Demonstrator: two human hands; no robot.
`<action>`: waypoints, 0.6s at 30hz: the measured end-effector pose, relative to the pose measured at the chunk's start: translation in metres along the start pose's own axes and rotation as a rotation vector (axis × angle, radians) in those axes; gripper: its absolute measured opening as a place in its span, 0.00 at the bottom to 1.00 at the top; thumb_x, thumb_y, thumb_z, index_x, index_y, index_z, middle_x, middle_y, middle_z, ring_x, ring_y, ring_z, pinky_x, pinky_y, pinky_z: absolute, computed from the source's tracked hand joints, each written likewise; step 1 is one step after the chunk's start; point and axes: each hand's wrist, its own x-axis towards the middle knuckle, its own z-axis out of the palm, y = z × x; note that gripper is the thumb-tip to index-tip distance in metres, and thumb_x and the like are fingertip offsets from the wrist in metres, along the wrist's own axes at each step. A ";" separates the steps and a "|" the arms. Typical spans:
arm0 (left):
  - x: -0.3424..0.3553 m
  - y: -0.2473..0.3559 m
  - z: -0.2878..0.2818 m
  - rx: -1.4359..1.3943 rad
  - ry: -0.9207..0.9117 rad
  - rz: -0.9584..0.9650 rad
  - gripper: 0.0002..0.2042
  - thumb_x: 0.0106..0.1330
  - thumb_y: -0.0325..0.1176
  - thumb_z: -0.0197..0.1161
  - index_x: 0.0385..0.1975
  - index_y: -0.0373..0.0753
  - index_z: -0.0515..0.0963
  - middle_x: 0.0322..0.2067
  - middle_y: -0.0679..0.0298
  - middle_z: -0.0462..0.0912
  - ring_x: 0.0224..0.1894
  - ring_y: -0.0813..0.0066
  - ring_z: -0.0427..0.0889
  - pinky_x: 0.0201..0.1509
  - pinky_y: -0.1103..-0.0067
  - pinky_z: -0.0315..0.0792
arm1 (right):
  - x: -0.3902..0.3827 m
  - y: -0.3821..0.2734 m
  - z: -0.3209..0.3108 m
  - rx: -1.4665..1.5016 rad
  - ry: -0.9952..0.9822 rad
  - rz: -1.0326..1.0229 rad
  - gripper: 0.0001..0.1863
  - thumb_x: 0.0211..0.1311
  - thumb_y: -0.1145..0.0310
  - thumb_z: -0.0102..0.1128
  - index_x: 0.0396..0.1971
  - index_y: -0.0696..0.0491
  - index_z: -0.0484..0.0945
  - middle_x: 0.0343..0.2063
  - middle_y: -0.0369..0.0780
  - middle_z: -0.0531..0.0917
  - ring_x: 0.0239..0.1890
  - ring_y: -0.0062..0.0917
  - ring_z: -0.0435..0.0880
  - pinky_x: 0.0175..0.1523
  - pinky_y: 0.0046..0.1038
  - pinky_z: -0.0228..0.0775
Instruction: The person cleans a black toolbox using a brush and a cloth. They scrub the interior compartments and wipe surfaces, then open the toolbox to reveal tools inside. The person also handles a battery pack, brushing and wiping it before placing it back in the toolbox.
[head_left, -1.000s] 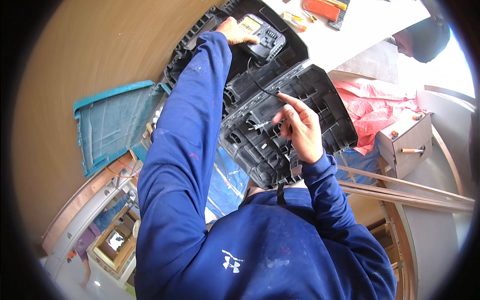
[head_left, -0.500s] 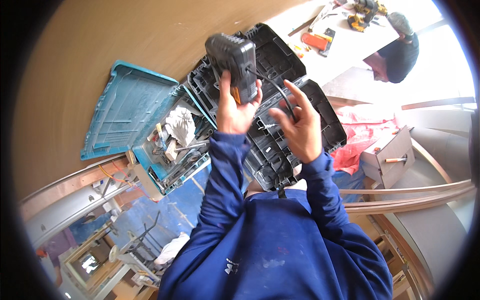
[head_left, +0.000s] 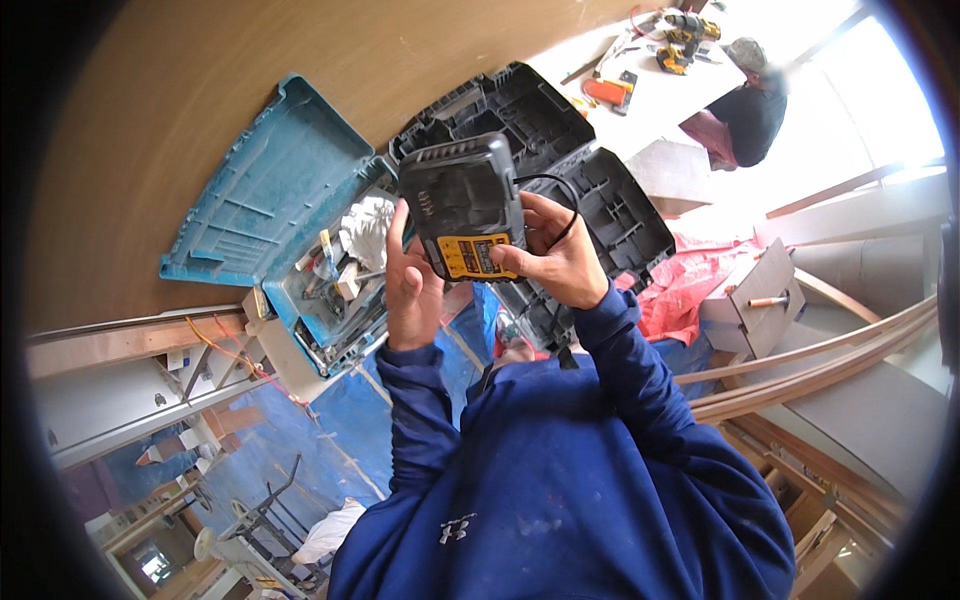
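Note:
A black battery charger (head_left: 462,195) with a yellow label and a black cord is held up in front of me, over the opened cases. My right hand (head_left: 565,255) grips its right side, thumb on the label and fingers behind, near the looping cord. Along its left edge is my left hand (head_left: 415,300), fingers stretched and apart; whether a fingertip touches the charger I cannot tell. Behind the charger lies an opened black tool case (head_left: 625,215) with moulded compartments, partly covered by my hands.
An opened teal toolbox (head_left: 270,190) at left holds hand tools and a white crumpled cloth (head_left: 368,230). A yellow-and-black drill (head_left: 685,40) and an orange item (head_left: 604,92) rest on the white worktop at upper right. Another person (head_left: 745,115) bends beside it. Red sheeting (head_left: 680,295) lies right.
The charger has turned so its yellow label shows toward me, and has come lower. My right hand has taken hold of it; my left hand's grip has loosened and its fingers opened.

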 end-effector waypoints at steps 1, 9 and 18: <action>0.001 0.012 0.002 0.044 -0.081 -0.010 0.57 0.56 0.62 0.75 0.75 0.34 0.48 0.65 0.53 0.70 0.66 0.64 0.73 0.68 0.67 0.69 | -0.007 0.002 0.008 -0.027 -0.015 0.014 0.37 0.57 0.72 0.78 0.63 0.68 0.69 0.50 0.46 0.84 0.52 0.25 0.84 0.58 0.27 0.77; -0.023 -0.045 -0.060 -0.244 0.089 -0.107 0.31 0.71 0.57 0.61 0.65 0.40 0.71 0.56 0.63 0.83 0.55 0.67 0.84 0.60 0.67 0.78 | -0.075 -0.005 0.047 -0.623 0.148 -0.051 0.39 0.65 0.68 0.70 0.71 0.55 0.57 0.43 0.45 0.80 0.27 0.20 0.78 0.34 0.26 0.72; -0.037 -0.078 -0.054 -0.619 0.006 -0.141 0.39 0.65 0.68 0.58 0.66 0.43 0.72 0.54 0.59 0.83 0.53 0.61 0.84 0.58 0.63 0.78 | -0.114 -0.003 0.079 -0.994 0.000 -0.352 0.26 0.65 0.81 0.60 0.63 0.51 0.77 0.35 0.44 0.78 0.31 0.36 0.82 0.36 0.34 0.76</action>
